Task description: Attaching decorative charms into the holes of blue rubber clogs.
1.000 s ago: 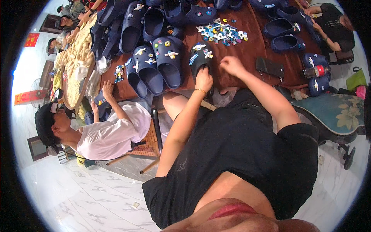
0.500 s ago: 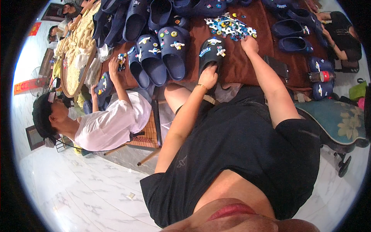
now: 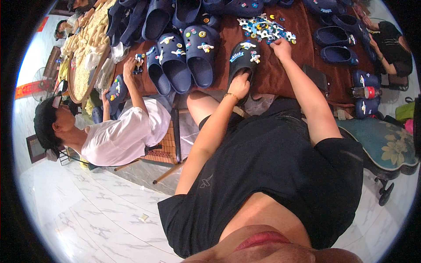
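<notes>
A dark clog (image 3: 240,62) decorated with a blue name-plate charm and white character charms lies toe-away at the table's near edge. My left hand (image 3: 239,86) reaches into its opening and grips it, the fingertips hidden inside. To the right of the clog, my right hand (image 3: 281,49) is at the near edge of a heap of small shoe charms (image 3: 263,29) in white, blue and yellow. Its thumb and fingers are pinched together; whatever lies between them is too small to make out. Left of the clog stand navy clogs (image 3: 201,57) with charms fitted on their tops.
A brown cloth (image 3: 296,72) covers the table. More navy clogs (image 3: 158,19) crowd its far side. A black wallet-like case (image 3: 316,79) and a dark bottle (image 3: 367,92) lie at right. On the left a co-worker (image 3: 127,131) in white handles a clog; another person (image 3: 390,48) sits at right.
My right hand has shifted slightly left along the near edge of the charm heap. My left hand stays in the clog. The whole view has tilted a little.
</notes>
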`<move>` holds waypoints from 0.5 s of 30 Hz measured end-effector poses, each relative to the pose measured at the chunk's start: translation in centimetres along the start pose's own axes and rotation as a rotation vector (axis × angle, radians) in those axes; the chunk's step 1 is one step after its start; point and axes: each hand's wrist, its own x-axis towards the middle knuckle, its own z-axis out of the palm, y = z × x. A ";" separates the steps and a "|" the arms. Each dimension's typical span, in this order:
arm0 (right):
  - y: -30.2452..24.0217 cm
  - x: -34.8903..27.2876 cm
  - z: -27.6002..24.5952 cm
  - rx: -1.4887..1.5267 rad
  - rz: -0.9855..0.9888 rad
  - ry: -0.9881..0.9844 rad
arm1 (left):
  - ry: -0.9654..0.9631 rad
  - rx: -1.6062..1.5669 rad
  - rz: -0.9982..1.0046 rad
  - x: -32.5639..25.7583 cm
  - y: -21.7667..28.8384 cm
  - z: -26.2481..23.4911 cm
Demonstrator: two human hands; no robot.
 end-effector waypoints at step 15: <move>-11.2 -2.2 2.9 -0.286 -0.658 -0.415 | 0.080 0.012 0.009 0.6 -1.4 0.6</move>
